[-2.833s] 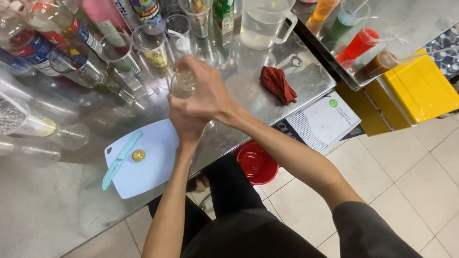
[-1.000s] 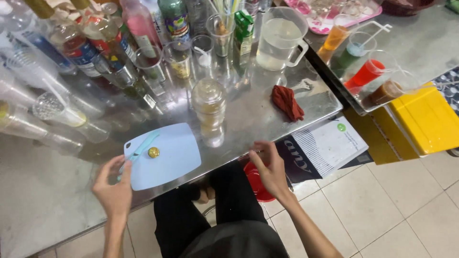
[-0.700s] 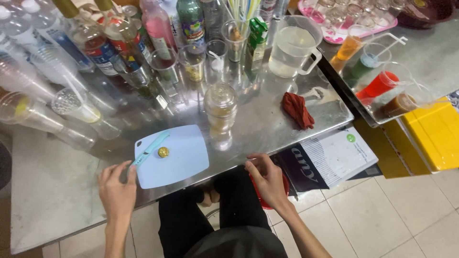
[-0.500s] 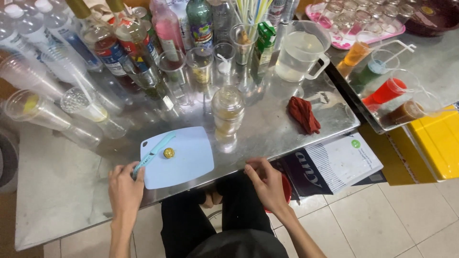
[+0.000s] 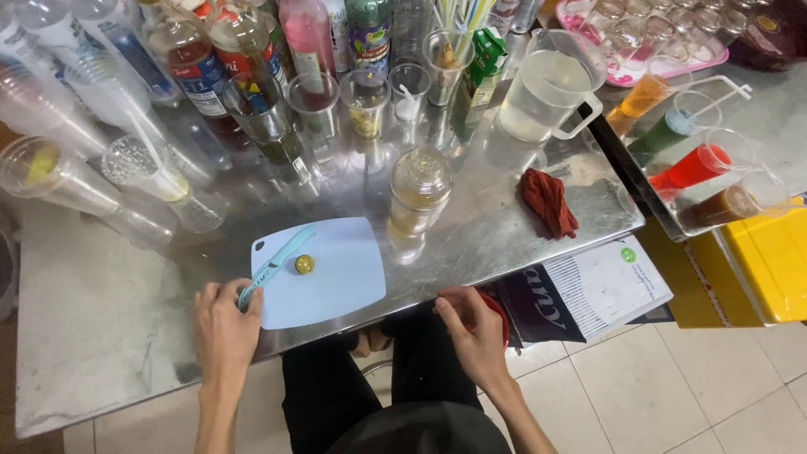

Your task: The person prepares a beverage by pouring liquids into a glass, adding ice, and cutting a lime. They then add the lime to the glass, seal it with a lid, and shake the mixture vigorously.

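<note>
The steel surface (image 5: 101,303) carries a pale blue cutting board (image 5: 336,282) just beside the left grip (image 5: 225,324), which rests on the metal. Beyond the board stands a lidded jar (image 5: 418,197); farther from the right grip (image 5: 475,332) lies a crumpled red cloth (image 5: 548,200). Bottles (image 5: 307,38), small glasses (image 5: 366,101), a clear jug (image 5: 546,88) and toppled plastic cups (image 5: 50,172) crowd the far edge.

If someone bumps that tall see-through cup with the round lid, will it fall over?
Probably fairly easily. The lidded cup is tall and narrow and stands free on the shiny metal table, which looks slippery, so it may slide first. The yellowish liquid inside adds some weight, which could steady it against a light nudge.
</note>
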